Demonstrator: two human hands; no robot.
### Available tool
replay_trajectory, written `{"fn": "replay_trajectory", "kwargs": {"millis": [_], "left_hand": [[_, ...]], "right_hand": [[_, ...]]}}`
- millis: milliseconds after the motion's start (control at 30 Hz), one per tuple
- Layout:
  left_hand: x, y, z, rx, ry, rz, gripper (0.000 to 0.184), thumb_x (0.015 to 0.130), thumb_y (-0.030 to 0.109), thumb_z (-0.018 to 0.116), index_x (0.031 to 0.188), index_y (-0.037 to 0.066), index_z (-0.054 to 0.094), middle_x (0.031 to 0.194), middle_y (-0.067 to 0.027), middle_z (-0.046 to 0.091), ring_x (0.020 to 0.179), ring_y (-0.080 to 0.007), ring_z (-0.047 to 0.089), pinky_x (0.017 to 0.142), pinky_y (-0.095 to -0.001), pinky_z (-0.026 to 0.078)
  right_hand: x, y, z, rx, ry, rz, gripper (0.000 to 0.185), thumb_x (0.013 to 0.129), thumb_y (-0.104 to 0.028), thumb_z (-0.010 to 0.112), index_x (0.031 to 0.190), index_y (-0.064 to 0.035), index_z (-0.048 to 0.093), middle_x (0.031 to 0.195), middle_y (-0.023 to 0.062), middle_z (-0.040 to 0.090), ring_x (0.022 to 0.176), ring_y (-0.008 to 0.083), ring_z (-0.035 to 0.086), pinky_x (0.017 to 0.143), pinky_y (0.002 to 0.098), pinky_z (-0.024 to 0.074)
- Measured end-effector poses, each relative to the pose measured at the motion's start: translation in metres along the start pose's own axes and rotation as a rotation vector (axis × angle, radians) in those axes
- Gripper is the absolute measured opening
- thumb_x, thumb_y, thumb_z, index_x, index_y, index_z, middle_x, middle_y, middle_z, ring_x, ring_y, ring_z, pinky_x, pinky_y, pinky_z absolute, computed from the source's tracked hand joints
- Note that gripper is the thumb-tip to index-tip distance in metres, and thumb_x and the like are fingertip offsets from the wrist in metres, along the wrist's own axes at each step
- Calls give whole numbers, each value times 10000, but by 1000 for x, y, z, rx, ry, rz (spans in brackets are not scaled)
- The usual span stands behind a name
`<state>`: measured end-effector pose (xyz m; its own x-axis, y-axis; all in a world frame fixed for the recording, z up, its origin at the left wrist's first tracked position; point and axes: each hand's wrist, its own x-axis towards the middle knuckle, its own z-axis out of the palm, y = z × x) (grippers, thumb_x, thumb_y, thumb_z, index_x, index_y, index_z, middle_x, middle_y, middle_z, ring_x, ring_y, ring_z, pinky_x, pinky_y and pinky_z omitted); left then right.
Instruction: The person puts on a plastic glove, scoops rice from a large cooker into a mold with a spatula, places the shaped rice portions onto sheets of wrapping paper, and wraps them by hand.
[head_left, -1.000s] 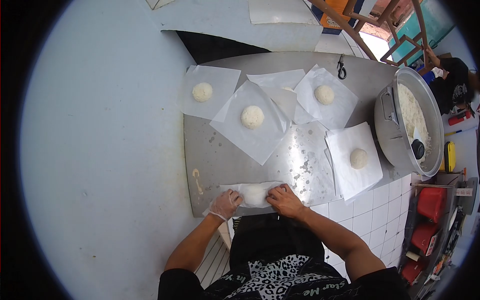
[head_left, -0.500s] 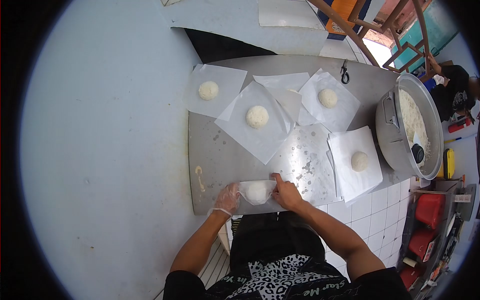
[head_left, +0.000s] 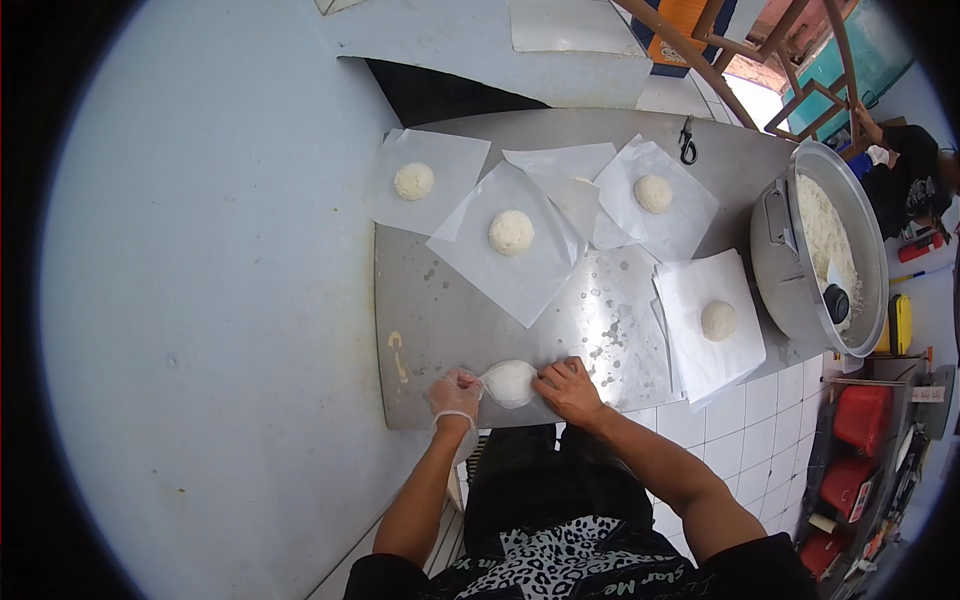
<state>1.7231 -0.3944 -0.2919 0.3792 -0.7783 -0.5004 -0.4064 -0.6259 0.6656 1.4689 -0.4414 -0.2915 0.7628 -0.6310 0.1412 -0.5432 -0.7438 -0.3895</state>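
A white rice mound wrapped in paper (head_left: 511, 384) lies at the near edge of the metal table, between my hands. My left hand (head_left: 456, 394), in a clear plastic glove, has its fingers closed at the left end of the wrapper. At the opposite end, my bare right hand (head_left: 570, 391) presses with curled fingers on the paper. Farther back, unwrapped rice mounds sit on paper sheets: one at the left (head_left: 414, 182), one in the middle (head_left: 511, 232) and one toward the right (head_left: 653, 194). Another rice mound (head_left: 718, 321) rests on a paper stack (head_left: 735, 365).
A big metal pot of rice (head_left: 779, 265) with a dark-handled utensil (head_left: 836, 303) stands at the right. Black scissors (head_left: 688, 141) lie at the table's back edge. A pale wall (head_left: 220, 300) borders the left. Another person (head_left: 910, 170) is at the far right.
The wrapper's ends have been drawn in, and the packet looks more compact. My left hand has turned more upright; my right hand has curled its fingers down against the packet.
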Motion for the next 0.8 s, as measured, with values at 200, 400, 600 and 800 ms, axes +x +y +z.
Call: {"fn": "replay_trajectory", "kwargs": {"millis": [200,400,600,800], "left_hand": [[-31,28,7,751,133,372,158,899,121,604,1008,71,707,1118,-130,656,1048,-354,619,873,-446,525],[-61,46,56,374,282,271,340,888,230,692,1136,-2,703,1158,-211,662,1056,-415,642,916,-466,527],[17,83,30,247,-435,-71,626,739,466,869,1128,-3,726,1075,-194,739,982,-339,714,866,-415,556],[-1,48,15,-330,-931,-8,367,862,259,807,1123,19,714,1031,-91,735,932,-203,704,816,-359,564]], "right_hand": [[-16,-15,-1,-83,24,0,357,868,-178,579,1190,-40,647,1285,106,606,1243,261,540,1047,488,404],[-31,-27,2,67,11,68,512,846,-94,573,1330,75,577,1409,171,532,1343,336,484,1171,424,374],[-34,-11,3,147,-8,-136,495,777,-59,651,1260,47,629,1328,159,578,1310,322,523,1088,395,478],[-28,-28,-61,223,65,-124,441,786,-46,642,1220,33,656,1273,137,621,1259,286,564,998,356,540]]}}
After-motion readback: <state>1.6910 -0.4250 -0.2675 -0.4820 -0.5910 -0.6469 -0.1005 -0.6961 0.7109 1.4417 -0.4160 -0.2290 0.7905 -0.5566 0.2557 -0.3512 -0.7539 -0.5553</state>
